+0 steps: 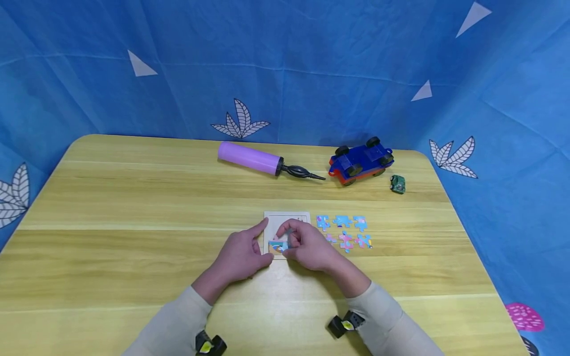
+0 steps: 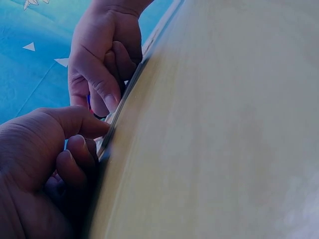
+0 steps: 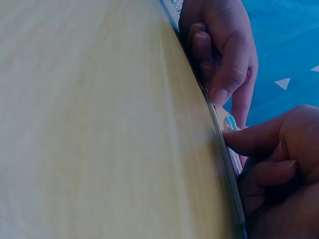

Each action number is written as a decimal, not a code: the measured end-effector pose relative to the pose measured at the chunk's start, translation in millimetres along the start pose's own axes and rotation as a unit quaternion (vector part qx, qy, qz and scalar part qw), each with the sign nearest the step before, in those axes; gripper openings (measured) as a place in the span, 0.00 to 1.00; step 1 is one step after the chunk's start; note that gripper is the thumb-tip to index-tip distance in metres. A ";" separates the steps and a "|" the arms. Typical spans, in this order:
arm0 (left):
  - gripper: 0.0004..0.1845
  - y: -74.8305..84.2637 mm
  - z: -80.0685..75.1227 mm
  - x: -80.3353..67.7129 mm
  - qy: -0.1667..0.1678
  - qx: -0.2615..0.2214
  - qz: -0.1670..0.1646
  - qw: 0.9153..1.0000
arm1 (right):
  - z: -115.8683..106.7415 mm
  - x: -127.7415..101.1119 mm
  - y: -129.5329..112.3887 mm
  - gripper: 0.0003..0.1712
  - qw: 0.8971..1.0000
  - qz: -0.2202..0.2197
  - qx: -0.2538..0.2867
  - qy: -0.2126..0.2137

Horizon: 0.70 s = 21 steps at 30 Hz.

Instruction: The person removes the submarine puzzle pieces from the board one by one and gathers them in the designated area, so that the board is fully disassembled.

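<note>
A pale, shallow jigsaw puzzle tray (image 1: 278, 214) lies flat on the table in the head view. My left hand (image 1: 240, 252) holds its left side, thumb at the lower left corner and index finger along the upper left edge. Colourful jigsaw pieces (image 1: 276, 246) fill the tray's lower left corner. Over them, my right hand (image 1: 311, 248) pinches a jigsaw piece between thumb and index finger, its other fingers curled; the hand hides much of that piece and the tray's right part. Both wrist views show the hands at the tray's thin near edge (image 3: 224, 144).
Several loose jigsaw pieces (image 1: 346, 241) lie right of the tray in two rows. Farther back are a purple hand pump (image 1: 249, 157), an overturned blue and red toy car (image 1: 362, 160) and a small green toy car (image 1: 398, 184). Blue cloth (image 1: 285, 74) hangs behind the wooden table (image 1: 133, 198).
</note>
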State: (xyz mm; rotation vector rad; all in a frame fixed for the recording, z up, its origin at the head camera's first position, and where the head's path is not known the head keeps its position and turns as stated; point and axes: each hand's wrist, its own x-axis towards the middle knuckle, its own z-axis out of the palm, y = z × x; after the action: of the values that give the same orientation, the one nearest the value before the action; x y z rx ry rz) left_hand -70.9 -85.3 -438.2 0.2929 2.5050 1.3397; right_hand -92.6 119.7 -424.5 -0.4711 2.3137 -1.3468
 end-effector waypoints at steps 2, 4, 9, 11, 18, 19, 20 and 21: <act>0.46 0.2 -0.2 -0.3 -0.001 -0.001 -0.001 1.000 | 0.3 -0.1 0.2 0.20 1.000 0.000 -0.003 0.003; 0.46 0.0 -0.3 -0.2 -0.001 0.000 0.000 1.000 | 0.4 -0.1 0.8 0.20 1.000 -0.002 -0.012 0.006; 0.46 -0.3 -0.2 0.0 0.001 0.003 0.004 1.000 | -0.6 0.0 2.5 0.21 0.999 -0.006 -0.032 0.006; 0.46 -0.5 -0.1 0.1 0.000 0.002 0.004 1.000 | -1.0 0.0 2.9 0.22 0.999 -0.006 -0.034 0.007; 0.46 -1.3 0.0 0.5 -0.002 -0.007 0.006 1.000 | -0.5 -0.2 3.9 0.20 0.999 -0.005 -0.034 0.014; 0.46 -1.4 0.0 0.5 -0.003 -0.007 0.006 1.000 | -0.2 -0.2 3.9 0.19 0.999 -0.003 -0.034 0.016; 0.46 -1.4 -0.1 0.4 -0.003 -0.008 0.006 1.000 | 0.0 -0.1 3.8 0.19 0.999 -0.001 -0.035 0.017; 0.47 -1.4 -0.2 0.4 -0.003 -0.008 0.006 1.000 | 0.3 -0.1 3.7 0.18 0.999 0.001 -0.036 0.018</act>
State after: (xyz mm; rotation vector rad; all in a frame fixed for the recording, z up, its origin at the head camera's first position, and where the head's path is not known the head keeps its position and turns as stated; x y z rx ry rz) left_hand -71.4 -86.1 -439.3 0.3099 2.4913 1.3602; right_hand -92.7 121.3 -427.9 -0.4697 2.3989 -1.2842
